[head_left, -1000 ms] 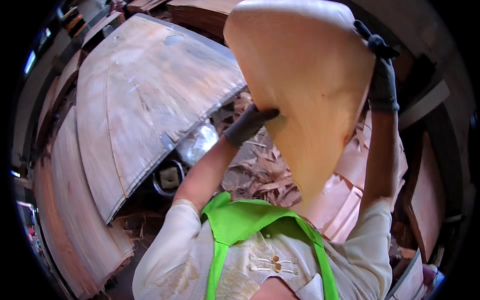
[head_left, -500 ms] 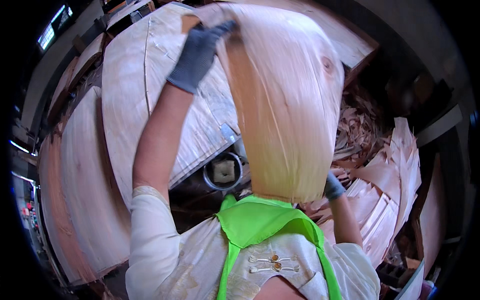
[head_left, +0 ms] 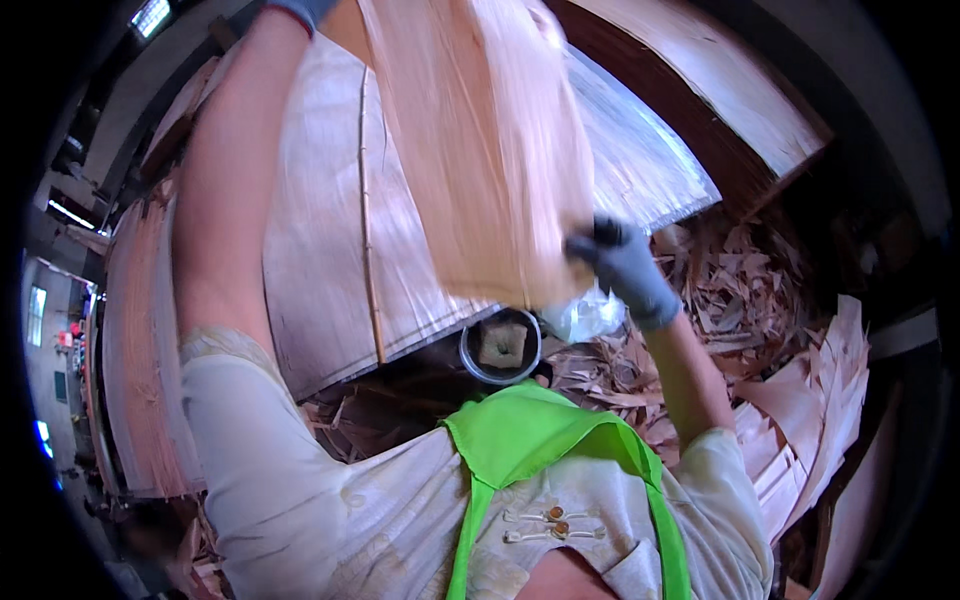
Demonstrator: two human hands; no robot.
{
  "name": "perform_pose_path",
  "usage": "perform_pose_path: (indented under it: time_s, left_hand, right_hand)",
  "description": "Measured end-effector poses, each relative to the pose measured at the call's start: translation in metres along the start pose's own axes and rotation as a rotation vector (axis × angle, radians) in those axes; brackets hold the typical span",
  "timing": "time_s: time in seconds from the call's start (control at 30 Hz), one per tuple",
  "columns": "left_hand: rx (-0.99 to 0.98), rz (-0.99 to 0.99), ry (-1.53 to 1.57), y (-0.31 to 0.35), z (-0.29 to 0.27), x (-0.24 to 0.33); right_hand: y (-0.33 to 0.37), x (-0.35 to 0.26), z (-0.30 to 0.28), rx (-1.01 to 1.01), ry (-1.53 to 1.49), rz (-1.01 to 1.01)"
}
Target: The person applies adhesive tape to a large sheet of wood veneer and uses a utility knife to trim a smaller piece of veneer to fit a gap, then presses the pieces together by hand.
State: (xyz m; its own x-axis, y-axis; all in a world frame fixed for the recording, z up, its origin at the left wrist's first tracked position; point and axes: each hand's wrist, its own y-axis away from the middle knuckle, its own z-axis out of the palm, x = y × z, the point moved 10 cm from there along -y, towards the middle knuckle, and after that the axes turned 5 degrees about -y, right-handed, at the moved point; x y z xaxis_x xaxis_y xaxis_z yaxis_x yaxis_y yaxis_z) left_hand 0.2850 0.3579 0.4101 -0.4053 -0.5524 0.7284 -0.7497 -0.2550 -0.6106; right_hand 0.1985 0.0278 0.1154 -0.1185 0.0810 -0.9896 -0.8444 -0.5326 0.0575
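Tan wood sheet (head_left: 480,150), top middle, looks light, bendy, best held by edges; can't tell if left hand (head_left: 308,10) or right hand (head_left: 632,275) has fingers clamped.

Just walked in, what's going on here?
A person is handling a thin wood sheet above a pale panel; whether the two touch isn't clear. The gloved right hand is at the sheet's near right edge, its grip blurred. The left hand is mostly cut off at the top, so its hold can't be read. A bowl sits by the panel's near edge, with scraps to the right.
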Motion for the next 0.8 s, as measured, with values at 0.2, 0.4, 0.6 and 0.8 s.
perform_pose_path:
  time_s: [0.2, 0.4, 0.6, 0.8]
  left_hand:
    - [0.059, 0.010, 0.297, -0.070, -0.029, 0.001]
    - [0.007, -0.179, 0.281, -0.086, -0.014, -0.104]
    - [-0.134, -0.541, -0.378, 0.053, 0.080, -0.321]
    - [-0.056, -0.562, -0.472, 0.134, 0.066, -0.502]
  right_hand:
    - [-0.120, -0.101, -0.022, -0.011, 0.043, -0.479]
    - [-0.154, 0.050, -0.048, -0.094, -0.020, -0.032]
    - [-0.112, 0.208, -0.079, -0.038, 0.075, 0.316]
    - [-0.101, 0.270, -0.073, -0.018, 0.000, 0.395]
